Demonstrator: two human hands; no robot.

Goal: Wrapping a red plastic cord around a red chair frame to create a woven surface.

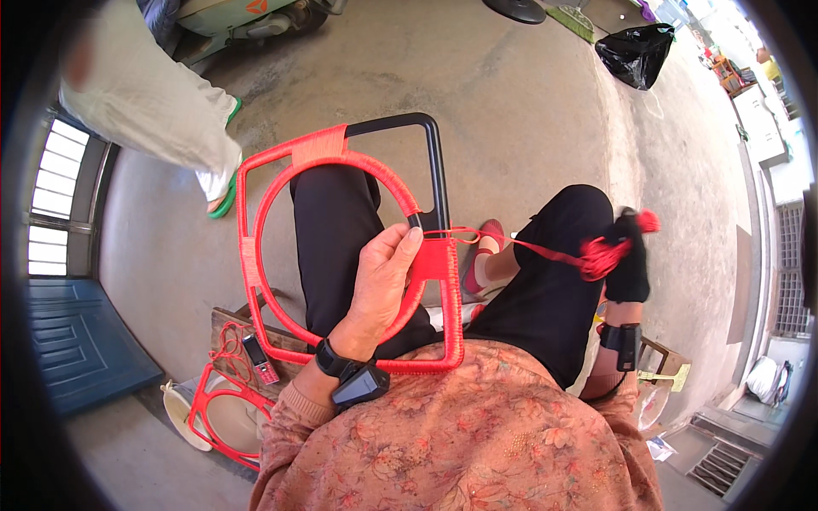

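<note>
A square frame with a round ring inside (453,315) rests over my lap. Red cord is wound tightly around most of it, while bare black tube shows at its upper right corner and on a short piece of the ring. My left hand (379,277) pinches the ring's right side, thumb on top, where the winding meets the bare part. From there a red strand runs right to a loose bundle of red cord (603,257). My right hand (629,272), in a black glove, is closed around that bundle beside my right knee; motion smears its fingers.
At lower left, a wooden bench (223,322) carries a phone (260,359) and loose red cord; a second red frame (198,409) leans there by a pale bucket (183,417). A person in light trousers (170,111) stands at upper left. Farther off are a scooter (247,21), broom (573,23) and black bag (635,55).
</note>
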